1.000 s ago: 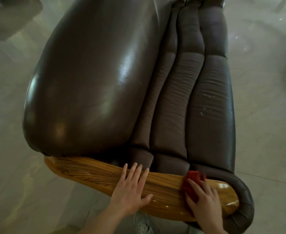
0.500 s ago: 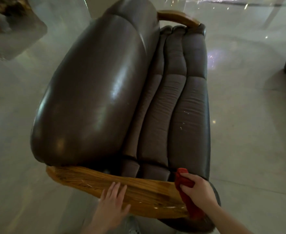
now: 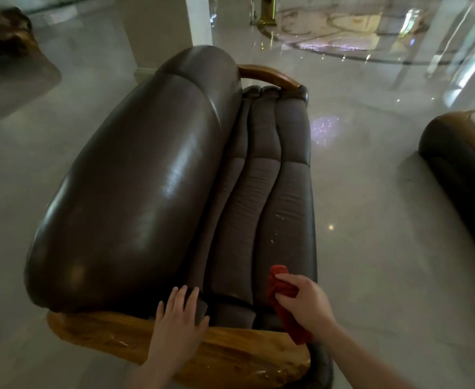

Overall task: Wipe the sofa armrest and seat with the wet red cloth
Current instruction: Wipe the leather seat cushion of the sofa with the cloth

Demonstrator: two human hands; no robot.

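A dark brown leather sofa fills the head view, with a glossy backrest (image 3: 135,197) on the left and a ribbed seat (image 3: 261,192) on the right. Its near wooden armrest (image 3: 230,349) runs along the bottom. My right hand (image 3: 305,301) grips the red cloth (image 3: 282,290) and holds it on the near end of the seat, just beyond the armrest. My left hand (image 3: 180,324) lies flat with spread fingers on the armrest's inner edge, its fingertips touching the leather.
A far wooden armrest (image 3: 270,75) caps the other end of the sofa. Another dark seat (image 3: 460,169) stands on the right. A glass table (image 3: 385,37) is at the back right, a dark wooden piece (image 3: 3,37) at the far left. Glossy pale floor surrounds the sofa.
My right hand has carried the red cloth off the wooden armrest onto the near end of the seat. My left hand slid forward to the armrest's inner edge. The view has tilted up.
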